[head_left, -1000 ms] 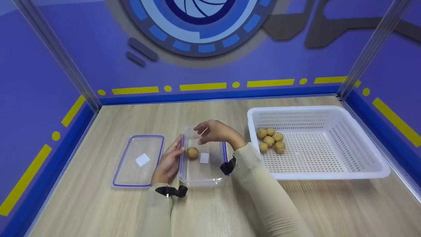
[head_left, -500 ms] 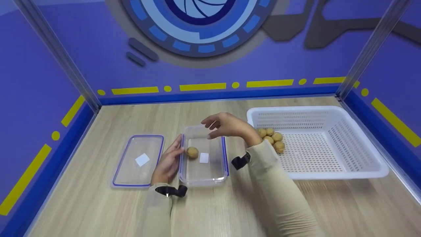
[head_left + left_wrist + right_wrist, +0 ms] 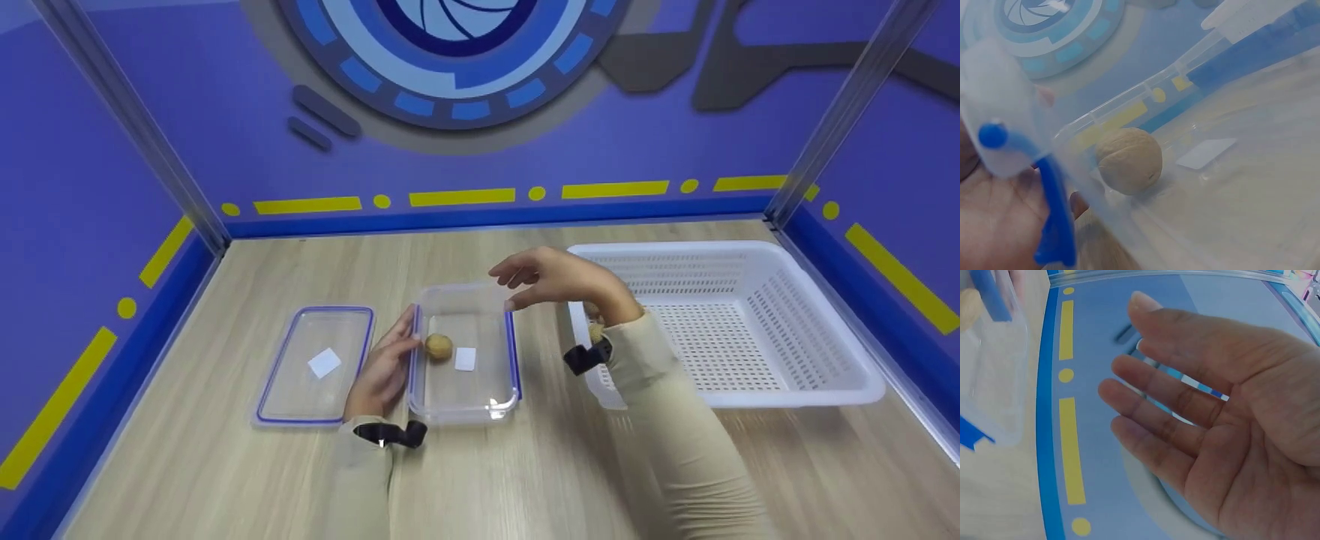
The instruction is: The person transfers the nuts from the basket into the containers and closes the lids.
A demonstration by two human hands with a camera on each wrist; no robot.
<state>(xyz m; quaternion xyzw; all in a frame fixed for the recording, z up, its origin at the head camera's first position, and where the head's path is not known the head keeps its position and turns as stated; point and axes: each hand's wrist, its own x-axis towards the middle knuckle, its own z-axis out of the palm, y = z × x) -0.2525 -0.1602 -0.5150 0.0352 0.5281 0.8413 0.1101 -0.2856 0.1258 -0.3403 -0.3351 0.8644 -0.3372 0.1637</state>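
Note:
A clear plastic food container (image 3: 480,397) with blue latches stands open on the table, one walnut (image 3: 439,347) inside near its left wall. My left hand (image 3: 384,369) rests along that wall, thumb at the rim and the other fingers against the outside. In the left wrist view the palm (image 3: 999,219) shows beside a blue-trimmed latch flap (image 3: 1002,118). My right hand (image 3: 559,277) hovers between the container and the white basket (image 3: 825,345), holding nothing. Its fingers (image 3: 1151,405) are loosely extended in the right wrist view. Walnuts in the basket are mostly hidden behind the right wrist.
The container's lid (image 3: 289,375), with a blue seal and a white label, lies left of my left hand. Purple panels (image 3: 465,169) close off the back and both sides of the wooden table (image 3: 465,487).
My right hand has moved right from over the container toward the basket, now covering most of its walnuts. The left hand, container and walnut inside have stayed put.

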